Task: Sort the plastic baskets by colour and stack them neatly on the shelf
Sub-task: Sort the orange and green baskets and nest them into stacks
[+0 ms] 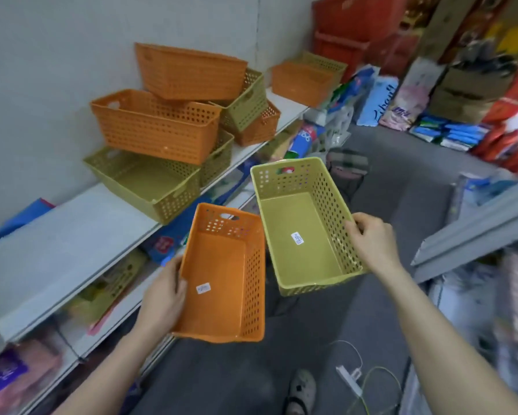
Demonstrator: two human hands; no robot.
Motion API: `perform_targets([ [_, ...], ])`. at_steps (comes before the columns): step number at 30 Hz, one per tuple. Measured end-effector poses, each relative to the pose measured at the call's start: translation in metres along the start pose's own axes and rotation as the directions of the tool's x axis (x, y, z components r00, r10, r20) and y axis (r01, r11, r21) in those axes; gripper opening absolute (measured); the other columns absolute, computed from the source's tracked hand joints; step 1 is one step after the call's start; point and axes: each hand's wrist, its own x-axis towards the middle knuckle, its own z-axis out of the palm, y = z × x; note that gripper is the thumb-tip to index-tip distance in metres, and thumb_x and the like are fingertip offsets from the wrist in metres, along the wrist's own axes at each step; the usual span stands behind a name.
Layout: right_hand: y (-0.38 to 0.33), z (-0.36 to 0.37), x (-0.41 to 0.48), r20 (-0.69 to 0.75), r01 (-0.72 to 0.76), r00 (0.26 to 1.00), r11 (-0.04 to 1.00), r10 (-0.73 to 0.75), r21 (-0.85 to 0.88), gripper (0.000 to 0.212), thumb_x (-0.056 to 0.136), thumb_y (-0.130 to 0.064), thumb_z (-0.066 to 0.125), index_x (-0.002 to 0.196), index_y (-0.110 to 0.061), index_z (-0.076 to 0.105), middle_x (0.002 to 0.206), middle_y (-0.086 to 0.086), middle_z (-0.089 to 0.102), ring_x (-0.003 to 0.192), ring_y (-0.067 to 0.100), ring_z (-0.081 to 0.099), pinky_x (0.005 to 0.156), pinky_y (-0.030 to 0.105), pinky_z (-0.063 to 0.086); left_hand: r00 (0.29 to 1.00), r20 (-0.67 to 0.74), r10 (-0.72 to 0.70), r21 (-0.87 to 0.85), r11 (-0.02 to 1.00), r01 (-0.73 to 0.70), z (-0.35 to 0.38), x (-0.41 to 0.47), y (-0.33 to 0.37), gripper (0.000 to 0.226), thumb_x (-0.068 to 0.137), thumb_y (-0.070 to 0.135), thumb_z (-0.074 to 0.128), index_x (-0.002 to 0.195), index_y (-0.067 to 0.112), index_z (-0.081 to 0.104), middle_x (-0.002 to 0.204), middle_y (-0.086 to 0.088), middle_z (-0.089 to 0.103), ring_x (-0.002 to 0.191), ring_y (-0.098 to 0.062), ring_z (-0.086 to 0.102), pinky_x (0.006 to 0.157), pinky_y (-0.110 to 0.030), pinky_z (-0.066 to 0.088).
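My left hand [165, 298] grips the left wall of a small orange basket [221, 283], held upright over the aisle. In my right hand [371, 238] is a green basket [299, 241], gripped by its right rim and tilted a little. Both have a white sticker on the floor inside. On the white shelf [57, 253] to the left lies a jumbled pile: a large orange basket [153, 127] resting on a large green basket [144, 184], an upturned orange basket [192, 73] on top, smaller green and orange ones behind.
A further orange basket [299, 82] nested in a green one stands at the shelf's far end. Packaged goods line the lower shelves and the floor at the back. A power strip with cables [350, 378] and my foot [302, 390] are on the grey floor. A grey shelf edge [473, 235] juts in on the right.
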Motion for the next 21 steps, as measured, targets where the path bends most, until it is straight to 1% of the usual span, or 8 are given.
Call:
perform_targets([
  [2,0.035,-0.012,0.021,-0.018,-0.035,0.999,0.999,0.034,-0.016,0.025,0.089,-0.033,0.048,0.067,-0.023,0.050,0.060,0.004,0.053,0.068,0.037,0.052,0.061,0.043,0.042,0.999,0.020,0.036,-0.010,0.999,-0.035,0.030,0.027,0.031,0.039,0.092,0.010,0.048,0.131,0.014,0.049,0.121,-0.014,0.065,0.107,-0.036,0.061,0.078,-0.035,0.040],
  [5,0.086,-0.038,0.060,-0.059,-0.076,0.996,0.997,0.074,-0.033,0.027,0.091,-0.028,0.050,0.065,-0.021,0.048,0.057,0.004,0.050,0.066,0.037,0.049,0.056,0.038,0.034,0.998,0.034,0.057,-0.031,0.998,-0.056,0.080,0.068,0.079,0.039,0.093,0.010,0.045,0.131,0.013,0.048,0.124,-0.015,0.064,0.108,-0.037,0.060,0.080,-0.038,0.041],
  [7,0.121,-0.054,0.088,-0.091,-0.100,0.991,0.994,0.095,-0.054,0.025,0.091,-0.028,0.050,0.067,-0.019,0.050,0.062,0.010,0.056,0.068,0.040,0.052,0.057,0.039,0.037,0.997,0.040,0.058,-0.037,0.998,-0.057,0.110,0.093,0.114,0.038,0.093,0.011,0.043,0.131,0.013,0.047,0.123,-0.014,0.064,0.107,-0.036,0.060,0.079,-0.038,0.041],
  [9,0.151,-0.068,0.118,-0.108,-0.126,0.987,0.990,0.118,-0.062,0.023,0.090,-0.032,0.049,0.072,-0.018,0.055,0.072,0.015,0.064,0.074,0.042,0.057,0.062,0.041,0.045,0.998,0.037,0.050,-0.043,0.998,-0.048,0.138,0.115,0.146,0.037,0.093,0.012,0.042,0.129,0.013,0.048,0.119,-0.015,0.065,0.103,-0.035,0.061,0.075,-0.036,0.040],
  [11,0.178,-0.079,0.148,-0.117,-0.160,0.982,0.985,0.151,-0.070,0.024,0.089,-0.036,0.047,0.080,-0.019,0.061,0.079,0.015,0.068,0.077,0.041,0.060,0.066,0.043,0.050,0.999,0.036,0.035,-0.045,0.998,-0.033,0.161,0.139,0.176,0.037,0.093,0.013,0.042,0.129,0.015,0.048,0.117,-0.015,0.066,0.102,-0.035,0.061,0.078,-0.038,0.044],
  [15,0.214,-0.093,0.210,-0.120,-0.192,0.976,0.979,0.182,-0.072,0.023,0.091,-0.033,0.050,0.088,-0.017,0.066,0.082,0.013,0.070,0.079,0.038,0.062,0.066,0.041,0.050,0.999,0.028,0.040,-0.085,0.996,-0.037,0.195,0.187,0.229,0.037,0.095,0.014,0.041,0.132,0.015,0.045,0.119,-0.014,0.064,0.104,-0.033,0.061,0.084,-0.041,0.047],
  [18,0.235,-0.096,0.270,-0.133,-0.210,0.971,0.974,0.198,-0.086,0.022,0.093,-0.030,0.052,0.088,-0.015,0.067,0.085,0.016,0.071,0.080,0.037,0.062,0.065,0.038,0.046,0.999,-0.028,0.022,-0.129,0.991,-0.025,0.217,0.235,0.267,0.035,0.096,0.015,0.040,0.131,0.016,0.045,0.117,-0.016,0.064,0.100,-0.034,0.061,0.081,-0.043,0.048],
  [21,0.248,-0.098,0.340,-0.137,-0.205,0.972,0.975,0.193,-0.082,0.021,0.094,-0.028,0.051,0.092,-0.015,0.068,0.088,0.016,0.071,0.080,0.036,0.062,0.066,0.037,0.044,0.996,-0.092,0.016,-0.202,0.979,-0.035,0.233,0.291,0.303,0.034,0.098,0.019,0.040,0.132,0.018,0.045,0.120,-0.013,0.063,0.099,-0.027,0.060,0.079,-0.039,0.045],
])
